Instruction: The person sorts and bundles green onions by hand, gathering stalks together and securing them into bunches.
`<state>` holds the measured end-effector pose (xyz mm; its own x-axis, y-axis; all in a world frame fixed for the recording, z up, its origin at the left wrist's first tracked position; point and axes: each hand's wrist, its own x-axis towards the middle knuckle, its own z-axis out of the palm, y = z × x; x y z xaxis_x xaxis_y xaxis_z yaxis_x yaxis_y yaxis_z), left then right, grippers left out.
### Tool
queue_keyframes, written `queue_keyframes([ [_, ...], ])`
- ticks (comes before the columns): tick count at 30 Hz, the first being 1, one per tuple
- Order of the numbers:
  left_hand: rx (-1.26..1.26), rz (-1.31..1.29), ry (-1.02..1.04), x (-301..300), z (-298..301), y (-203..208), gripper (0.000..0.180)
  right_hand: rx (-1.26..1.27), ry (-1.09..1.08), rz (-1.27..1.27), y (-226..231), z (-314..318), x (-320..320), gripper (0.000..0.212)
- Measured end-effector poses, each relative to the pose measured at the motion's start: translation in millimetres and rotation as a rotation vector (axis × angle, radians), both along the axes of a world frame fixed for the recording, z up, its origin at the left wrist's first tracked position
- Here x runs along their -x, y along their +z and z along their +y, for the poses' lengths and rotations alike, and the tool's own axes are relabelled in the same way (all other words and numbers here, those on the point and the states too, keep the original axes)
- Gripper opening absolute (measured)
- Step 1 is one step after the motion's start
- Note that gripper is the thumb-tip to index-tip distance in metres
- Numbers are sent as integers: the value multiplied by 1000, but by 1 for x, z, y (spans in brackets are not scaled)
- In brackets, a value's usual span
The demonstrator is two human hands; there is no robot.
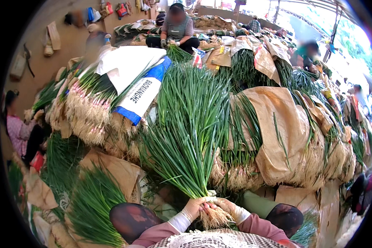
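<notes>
Between my knees, my left hand and my right hand close together round the root end of a bunch of green onions. Its pale, hairy roots poke out below my fingers, toward me. From my grip the long green leaves fan up and away, lying against the heap. Both hands are in light gloves, with white cuffs at the wrists. My fingers partly hide the white stems.
Stacked green onions with roots outward rise in front, partly under a white and blue sack and brown paper sheets. More green onions lie by my left knee. A person sits atop the heap; others work at both sides.
</notes>
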<state>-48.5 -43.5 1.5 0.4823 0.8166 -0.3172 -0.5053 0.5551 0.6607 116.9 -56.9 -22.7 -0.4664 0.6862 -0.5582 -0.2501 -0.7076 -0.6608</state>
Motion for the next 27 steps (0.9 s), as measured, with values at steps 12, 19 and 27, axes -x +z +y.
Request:
queue_keyframes([
  [12,83,26,-40,-2,3,-15,20,-203,51,-249,11,16,-13,29],
  [19,97,-55,-18,-1,5,-19,30,-423,24,-28,5,12,-9,27],
  [27,149,-1,-5,-8,7,-8,19,-663,-18,-378,39,22,-8,19],
])
